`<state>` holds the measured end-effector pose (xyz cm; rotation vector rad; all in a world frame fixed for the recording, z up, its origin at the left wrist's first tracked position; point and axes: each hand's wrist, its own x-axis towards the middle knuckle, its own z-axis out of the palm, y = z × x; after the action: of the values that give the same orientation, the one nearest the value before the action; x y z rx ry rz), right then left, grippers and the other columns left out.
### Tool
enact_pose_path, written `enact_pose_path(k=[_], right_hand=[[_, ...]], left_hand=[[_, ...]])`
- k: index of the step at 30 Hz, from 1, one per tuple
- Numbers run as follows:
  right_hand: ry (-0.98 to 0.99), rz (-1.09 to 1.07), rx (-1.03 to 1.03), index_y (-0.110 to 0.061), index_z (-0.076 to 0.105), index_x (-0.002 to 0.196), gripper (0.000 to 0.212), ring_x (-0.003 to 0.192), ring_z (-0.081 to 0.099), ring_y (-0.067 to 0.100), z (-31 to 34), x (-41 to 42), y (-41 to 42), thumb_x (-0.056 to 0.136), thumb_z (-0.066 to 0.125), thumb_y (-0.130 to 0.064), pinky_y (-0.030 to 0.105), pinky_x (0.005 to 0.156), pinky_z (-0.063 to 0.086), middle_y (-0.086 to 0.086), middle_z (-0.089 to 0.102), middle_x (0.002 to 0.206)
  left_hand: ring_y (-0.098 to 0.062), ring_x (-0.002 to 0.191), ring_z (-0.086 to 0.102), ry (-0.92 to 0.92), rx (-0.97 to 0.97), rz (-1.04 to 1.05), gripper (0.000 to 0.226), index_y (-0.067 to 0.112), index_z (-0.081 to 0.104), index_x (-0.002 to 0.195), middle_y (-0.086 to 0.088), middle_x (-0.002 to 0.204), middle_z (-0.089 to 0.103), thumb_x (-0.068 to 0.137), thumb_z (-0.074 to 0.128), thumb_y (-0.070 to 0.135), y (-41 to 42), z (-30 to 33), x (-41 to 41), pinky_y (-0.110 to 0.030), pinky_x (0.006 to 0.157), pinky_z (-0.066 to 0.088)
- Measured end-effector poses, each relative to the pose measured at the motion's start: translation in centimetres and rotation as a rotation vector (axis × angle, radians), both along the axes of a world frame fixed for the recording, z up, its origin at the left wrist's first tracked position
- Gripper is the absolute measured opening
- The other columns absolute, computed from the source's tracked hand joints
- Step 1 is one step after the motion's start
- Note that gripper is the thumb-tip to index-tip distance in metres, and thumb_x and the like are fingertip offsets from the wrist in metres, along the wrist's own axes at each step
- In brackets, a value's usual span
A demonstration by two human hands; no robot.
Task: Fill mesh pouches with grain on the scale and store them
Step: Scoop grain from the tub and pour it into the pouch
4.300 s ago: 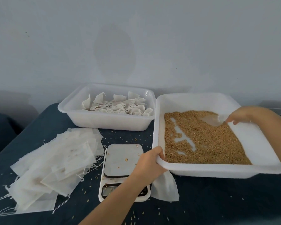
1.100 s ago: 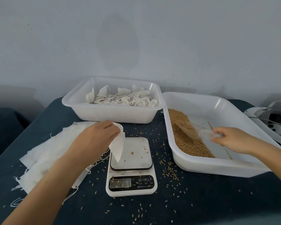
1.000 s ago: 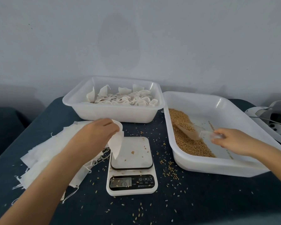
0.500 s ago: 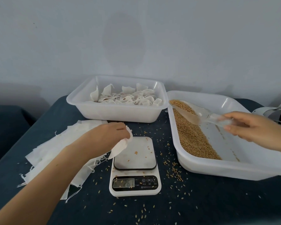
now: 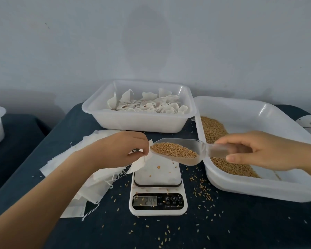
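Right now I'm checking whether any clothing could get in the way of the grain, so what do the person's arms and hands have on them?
Nothing that shows. Both forearms are bare up to the frame's edge, with no sleeve or cuff in view. The left hand and the right hand wear no gloves, and no rings, watch or bracelet can be seen. The right thumbnail looks short and plain.

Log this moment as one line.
left hand: pinches pouch | right hand: holds full scoop at pouch mouth | over scale
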<state>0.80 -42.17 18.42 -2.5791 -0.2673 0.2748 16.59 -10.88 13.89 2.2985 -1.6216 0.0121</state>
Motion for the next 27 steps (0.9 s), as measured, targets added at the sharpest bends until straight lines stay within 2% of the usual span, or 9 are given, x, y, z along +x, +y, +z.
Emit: enact_pose_path(k=[6, 10, 13, 17, 19, 20, 22, 24, 27], right_hand=[[0.033, 0.031, 0.001, -0.043, 0.059, 0.108, 0.037, 0.082, 0.06, 0.02, 0.8, 0.9, 0.3, 0.077, 0.053, -0.062, 0.046, 0.08, 0.051, 0.0, 0.064, 0.089], [0.054, 0.054, -0.009, -0.045, 0.059, 0.11, 0.035, 0.082, 0.061, 0.013, 1.3, 1.4, 0.6, 0.077, 0.055, -0.057, 0.035, 0.079, 0.051, -0.004, 0.066, 0.091], [0.071, 0.064, -0.071, -0.044, 0.059, 0.114, 0.031, 0.084, 0.062, 0.009, 1.8, 1.9, 0.7, 0.084, 0.057, -0.049, 0.031, 0.078, 0.052, -0.009, 0.067, 0.094], [0.075, 0.101, -0.18, -0.042, 0.059, 0.116, 0.028, 0.074, 0.058, -0.002, 3.5, 2.8, 1.3, 0.088, 0.059, -0.041, 0.014, 0.067, 0.044, -0.022, 0.065, 0.085], [0.09, 0.115, -0.24, -0.043, 0.059, 0.117, 0.03, 0.078, 0.06, 0.0, 4.6, 3.5, 1.5, 0.086, 0.058, -0.045, 0.018, 0.07, 0.047, -0.02, 0.066, 0.091], [0.1, 0.122, -0.268, -0.043, 0.059, 0.117, 0.031, 0.083, 0.061, 0.003, 5.2, 3.9, 1.6, 0.086, 0.058, -0.046, 0.027, 0.076, 0.05, -0.016, 0.067, 0.096], [0.119, 0.132, -0.302, -0.042, 0.06, 0.114, 0.03, 0.085, 0.062, 0.009, 6.3, 4.5, 1.8, 0.085, 0.058, -0.046, 0.036, 0.078, 0.051, -0.012, 0.068, 0.096], [0.126, 0.141, -0.318, -0.043, 0.061, 0.11, 0.027, 0.079, 0.06, 0.003, 7.1, 4.8, 2.1, 0.084, 0.058, -0.046, 0.026, 0.071, 0.046, -0.016, 0.067, 0.092], [0.132, 0.134, -0.358, -0.047, 0.062, 0.108, 0.024, 0.079, 0.058, -0.003, 7.8, 5.2, 2.5, 0.083, 0.06, -0.045, 0.018, 0.07, 0.04, -0.023, 0.065, 0.089]], left_hand=[[-0.007, 0.083, 0.055, 0.0, 0.048, -0.017, 0.011, 0.021, 0.068, 0.088, 0.009, 0.096, 0.059, 0.087, 0.06, 0.013, -0.6, 0.5, 0.2, -0.027, 0.077, 0.045], [-0.008, 0.081, 0.054, 0.017, 0.062, -0.021, 0.011, 0.021, 0.068, 0.089, 0.009, 0.094, 0.058, 0.087, 0.06, 0.014, -1.1, 0.9, 0.1, -0.025, 0.074, 0.044], [-0.002, 0.082, 0.052, 0.045, 0.037, -0.047, 0.012, 0.02, 0.069, 0.088, 0.009, 0.093, 0.058, 0.086, 0.061, 0.011, -1.4, 1.0, 0.0, -0.013, 0.074, 0.04], [0.002, 0.081, 0.05, 0.063, 0.023, -0.051, 0.013, 0.021, 0.069, 0.087, 0.01, 0.094, 0.059, 0.086, 0.062, 0.011, -1.6, 0.9, -0.1, -0.004, 0.071, 0.033], [0.003, 0.081, 0.051, 0.073, 0.011, -0.053, 0.012, 0.022, 0.069, 0.088, 0.009, 0.096, 0.06, 0.086, 0.063, 0.012, -1.6, 0.9, -0.2, -0.004, 0.072, 0.034], [0.001, 0.082, 0.052, 0.08, 0.003, -0.054, 0.012, 0.022, 0.069, 0.088, 0.008, 0.097, 0.06, 0.086, 0.063, 0.012, -1.6, 0.9, -0.2, -0.006, 0.072, 0.037], [-0.008, 0.082, 0.056, 0.095, -0.012, -0.053, 0.011, 0.021, 0.069, 0.088, 0.008, 0.097, 0.06, 0.085, 0.063, 0.012, -1.6, 0.8, -0.2, -0.018, 0.074, 0.045], [-0.01, 0.081, 0.057, 0.11, -0.04, -0.06, 0.011, 0.02, 0.069, 0.087, 0.008, 0.097, 0.061, 0.085, 0.064, 0.01, -1.5, 0.8, -0.3, -0.023, 0.074, 0.046], [-0.002, 0.084, 0.054, 0.116, -0.074, -0.073, 0.012, 0.018, 0.07, 0.086, 0.008, 0.096, 0.061, 0.084, 0.065, 0.007, -1.6, 0.8, -0.4, -0.011, 0.076, 0.04]])
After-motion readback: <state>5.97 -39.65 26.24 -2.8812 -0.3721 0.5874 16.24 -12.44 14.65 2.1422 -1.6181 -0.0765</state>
